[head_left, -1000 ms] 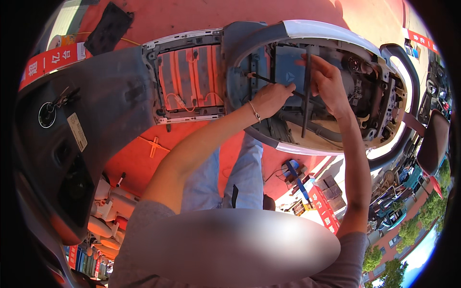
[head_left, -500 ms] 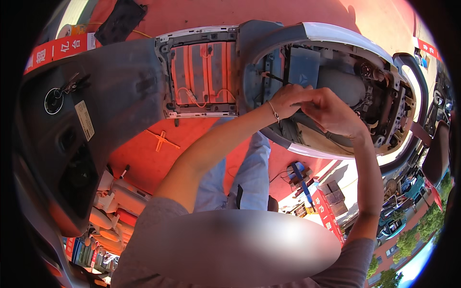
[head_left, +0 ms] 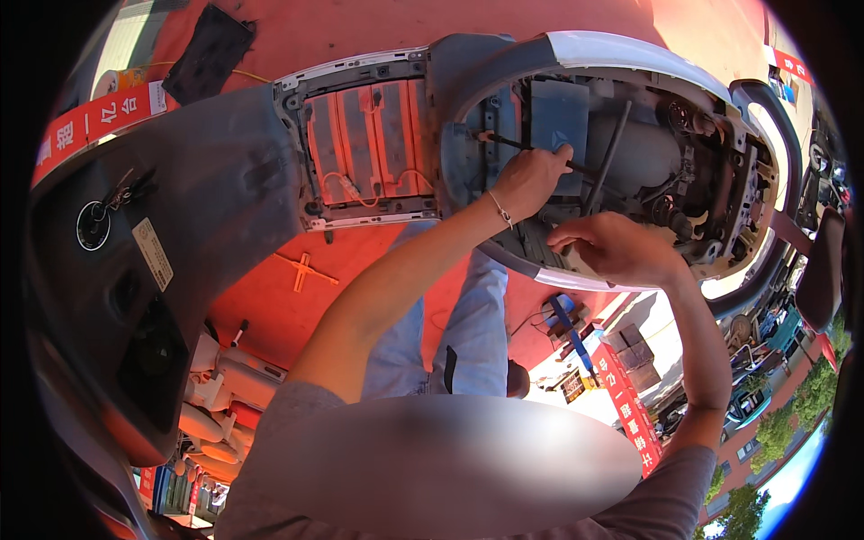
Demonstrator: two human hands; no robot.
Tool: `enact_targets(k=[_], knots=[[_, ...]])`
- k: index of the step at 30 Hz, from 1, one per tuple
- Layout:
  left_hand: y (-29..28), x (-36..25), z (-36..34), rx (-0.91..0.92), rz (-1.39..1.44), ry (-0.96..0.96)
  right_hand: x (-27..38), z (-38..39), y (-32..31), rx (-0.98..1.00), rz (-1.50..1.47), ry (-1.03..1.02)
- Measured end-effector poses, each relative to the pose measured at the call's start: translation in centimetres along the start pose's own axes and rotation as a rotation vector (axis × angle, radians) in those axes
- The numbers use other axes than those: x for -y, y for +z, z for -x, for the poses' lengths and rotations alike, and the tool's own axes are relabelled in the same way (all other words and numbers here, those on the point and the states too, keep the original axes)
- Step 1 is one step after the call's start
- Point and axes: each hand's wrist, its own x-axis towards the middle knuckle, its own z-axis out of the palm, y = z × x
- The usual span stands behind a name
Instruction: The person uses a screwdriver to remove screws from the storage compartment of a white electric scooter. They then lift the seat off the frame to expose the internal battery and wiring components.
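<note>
My left hand (head_left: pixel 535 180) is closed around the shaft of a black T-handle wrench (head_left: pixel 612 148). The tool lies across the open body of a scooter (head_left: pixel 504 65). Its far-left tip meets a fitting near the inner wall of the bay, and its crossbar sticks out to the right of my fist. Just below the crossbar, my right hand (head_left: pixel 625 250) hovers with fingers loosely bent and apart, holding nothing. Under the wrench sits a blue-grey box (head_left: pixel 560 112), beside a grey rounded cylinder-like part (head_left: pixel 643 153).
Left of the bay, orange-lit battery blocks (head_left: pixel 367 144) with wires sit in a frame. The dark footboard panel (head_left: pixel 207 162) extends left. A cross-shaped wrench (head_left: pixel 304 270) lies on the red floor. At the right are a dark handlebar-like loop (head_left: pixel 781 144) and a mirror (head_left: pixel 819 270).
My right hand has come away from my left and moved down toward me, uncovering the wrench's crossbar. My left hand stays on the wrench. The view has shifted slightly.
</note>
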Motion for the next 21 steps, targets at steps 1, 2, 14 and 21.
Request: enact_targets(k=[1, 2, 14, 21], knots=[[0.3, -0.1, -0.5, 0.108, -0.083, -0.138, -0.6, 1.1, -0.7, -0.018, 0.039, 0.229], [0.2, -0.2, -0.3, 0.074, -0.068, -0.108, -1.4, 2.0, -1.5, -0.032, 0.08, 0.448], [0.1, -1.1, -0.2, 0.068, -0.149, -0.17, -0.6, 2.3, -1.1, 0.087, -0.127, 0.375], [1.8, -1.9, -0.1, 0.168, -0.14, -0.181, -1.5, -2.9, -5.2, -0.712, -0.294, -0.022]])
